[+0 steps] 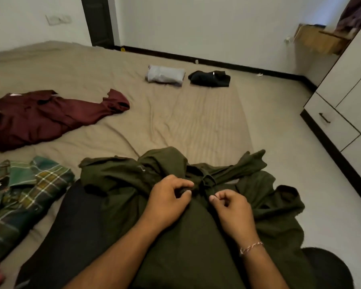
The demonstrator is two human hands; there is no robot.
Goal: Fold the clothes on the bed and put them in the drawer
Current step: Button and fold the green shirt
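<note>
An olive green shirt [175,215] lies bunched up at the near edge of the bed [175,113]. Both hands are on top of it, close together. The left hand [167,203] pinches the cloth between thumb and fingers. The right hand [233,207], with a bracelet [251,247] on its wrist, pinches the cloth just beside it. Left of the green shirt lies a plaid shirt [23,197]. Farther back and left lies a dark red shirt [50,117]. Far behind the green shirt sit a folded grey garment [165,75] and a folded black garment [209,78]. A white wardrobe [342,113] stands to its right.
</note>
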